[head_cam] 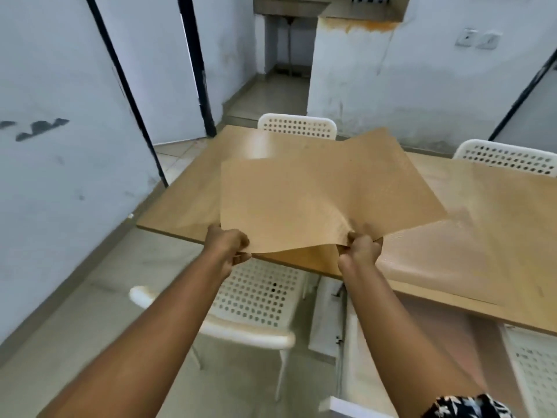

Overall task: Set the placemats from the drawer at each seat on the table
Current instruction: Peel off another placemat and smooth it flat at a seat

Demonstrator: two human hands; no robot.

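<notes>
I hold thin tan placemats [301, 200] over the near left end of the wooden table [187, 203]. My left hand [230, 244] pinches the near left corner of the top mat. My right hand [363, 247] grips the near edge further right, where the sheets bunch and lift. At least two mats overlap, the lower one fanning out toward the far right. Another glossy mat [446, 260] lies flat on the table to the right of my right hand.
White perforated chairs stand around the table: one under the near edge [256, 300], one at the far end [298, 126], one at the far right [509, 156], and part of one at the lower right [533, 366]. A white wall lies to the left, with a doorway beyond.
</notes>
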